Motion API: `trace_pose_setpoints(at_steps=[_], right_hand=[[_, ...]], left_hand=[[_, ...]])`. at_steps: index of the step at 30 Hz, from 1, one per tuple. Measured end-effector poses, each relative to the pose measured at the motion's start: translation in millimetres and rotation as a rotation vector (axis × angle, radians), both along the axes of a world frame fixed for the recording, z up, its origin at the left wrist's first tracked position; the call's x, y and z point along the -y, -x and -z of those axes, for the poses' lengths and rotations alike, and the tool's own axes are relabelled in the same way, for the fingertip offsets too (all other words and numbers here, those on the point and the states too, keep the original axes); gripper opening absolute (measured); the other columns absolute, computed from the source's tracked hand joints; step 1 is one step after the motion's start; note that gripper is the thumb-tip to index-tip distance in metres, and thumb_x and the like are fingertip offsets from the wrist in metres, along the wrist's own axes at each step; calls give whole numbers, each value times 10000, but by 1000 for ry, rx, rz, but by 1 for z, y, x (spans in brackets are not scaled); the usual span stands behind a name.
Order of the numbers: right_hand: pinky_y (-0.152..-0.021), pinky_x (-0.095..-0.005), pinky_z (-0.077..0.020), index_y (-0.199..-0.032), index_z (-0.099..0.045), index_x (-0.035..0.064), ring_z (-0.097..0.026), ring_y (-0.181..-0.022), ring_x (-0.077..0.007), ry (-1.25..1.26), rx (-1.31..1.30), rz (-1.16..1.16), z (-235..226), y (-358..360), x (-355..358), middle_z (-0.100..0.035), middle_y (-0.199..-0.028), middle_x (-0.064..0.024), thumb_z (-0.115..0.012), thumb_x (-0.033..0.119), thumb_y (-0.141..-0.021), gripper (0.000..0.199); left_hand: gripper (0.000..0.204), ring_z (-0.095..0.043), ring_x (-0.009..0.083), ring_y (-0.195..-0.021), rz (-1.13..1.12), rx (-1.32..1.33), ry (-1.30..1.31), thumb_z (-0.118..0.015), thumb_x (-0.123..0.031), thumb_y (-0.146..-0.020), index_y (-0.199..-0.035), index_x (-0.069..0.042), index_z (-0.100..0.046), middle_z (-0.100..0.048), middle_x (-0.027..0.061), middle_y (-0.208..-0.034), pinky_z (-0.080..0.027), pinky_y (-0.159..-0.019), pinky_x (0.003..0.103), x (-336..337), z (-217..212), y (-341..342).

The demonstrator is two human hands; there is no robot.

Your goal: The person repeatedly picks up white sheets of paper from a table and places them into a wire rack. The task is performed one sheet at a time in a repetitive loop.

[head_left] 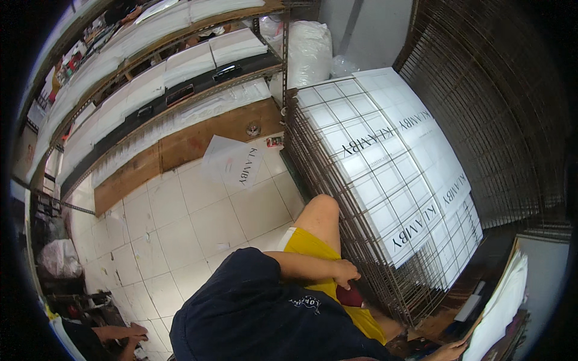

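My left hand (pixel 347 274) hangs over my yellow shorts, close to the near edge of a stack of wire mesh racks (pixel 361 240). Its fingers are curled; whether anything small is in them does not show. At the lower right, my right hand (pixel 451 351) grips the edge of a white sheet (pixel 497 307), which stands tilted beside the racks. Part of that hand is cut off by the frame's lower rim. Several white printed sheets (pixel 391 165) with black lettering lie on the racks, under the top wire grid.
More mesh racks (pixel 481 102) stand upright at the right. A metal shelf (pixel 180 96) with white stacks runs along the far left. One printed sheet (pixel 232 162) lies on the tiled floor by a small box (pixel 274 142). Another person's hands (pixel 137 334) show at lower left.
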State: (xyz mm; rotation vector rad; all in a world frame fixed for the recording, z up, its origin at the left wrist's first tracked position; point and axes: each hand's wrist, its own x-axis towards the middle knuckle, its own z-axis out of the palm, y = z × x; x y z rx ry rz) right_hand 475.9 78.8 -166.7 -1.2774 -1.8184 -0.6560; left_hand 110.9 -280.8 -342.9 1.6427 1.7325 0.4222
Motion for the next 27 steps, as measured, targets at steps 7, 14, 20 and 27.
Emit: trace_pose_setpoints(at_steps=[7, 14, 20, 27], right_hand=[[-818, -447, -465, -1105, -592, -9, -582, -992, -359, 110, -122, -79, -9, 8, 8, -612, -1088, -204, -462, 424, -905, 494], [-833, -394, -476, -1080, -639, -6, -629, -940, -327, 407, -373, 103, -34, 45, 23, -646, -1049, -190, -499, 295, -910, 373], [-862, -325, -417, -1125, -601, -3, -613, -929, -215, 285, -824, -89, -14, -42, -58, -667, -1000, -132, -418, 412, -954, 484], [-701, -291, -360, -1221, -498, 49, -619, -889, -144, 532, -1511, -195, -41, -94, -64, -654, -991, -74, -388, 529, -923, 576]], left_hand=[[575, -549, 356, -1058, -34, 49, -171, -674, -406, -746, -1179, -54, -535, -589, 189, -1084, -452, -857, 443, 2, 37, -3], [531, -567, 348, -1003, -20, 70, -154, -628, -435, -786, -1151, -59, -542, -589, 175, -1052, -460, -844, 448, 8, 15, 18], [483, -612, 281, -867, -67, 161, -92, -665, -397, -784, -1110, -54, -570, -614, 148, -997, -492, -770, 368, -3, -4, 9], [413, -622, 228, -803, -74, 127, -105, -706, -325, -768, -1057, -49, -602, -631, 115, -931, -504, -742, 331, -7, -19, -8]])
